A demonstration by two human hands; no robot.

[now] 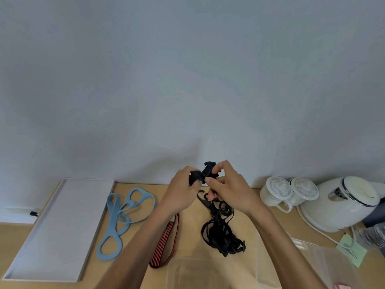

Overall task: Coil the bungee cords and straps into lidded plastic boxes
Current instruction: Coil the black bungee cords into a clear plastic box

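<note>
My left hand (183, 190) and my right hand (227, 184) are raised above the wooden table (187, 209), both closed on a black bungee cord (205, 174) that is bunched between the fingers. More black cord (223, 234) trails down from my hands into a tangled heap with hooks on the table. A red-and-black striped strap (164, 245) lies below my left forearm. A light blue looped strap (123, 217) lies to the left. A clear plastic box (212, 272) stands open at the near edge, with its clear lid (325, 263) to the right.
A flat white tray (56, 230) lies at the left. Two white lidded mugs (289, 192) and a white electric kettle (343, 203) with its cable stand at the back right. Green paper notes (352, 251) lie near the kettle. A plain wall rises behind the table.
</note>
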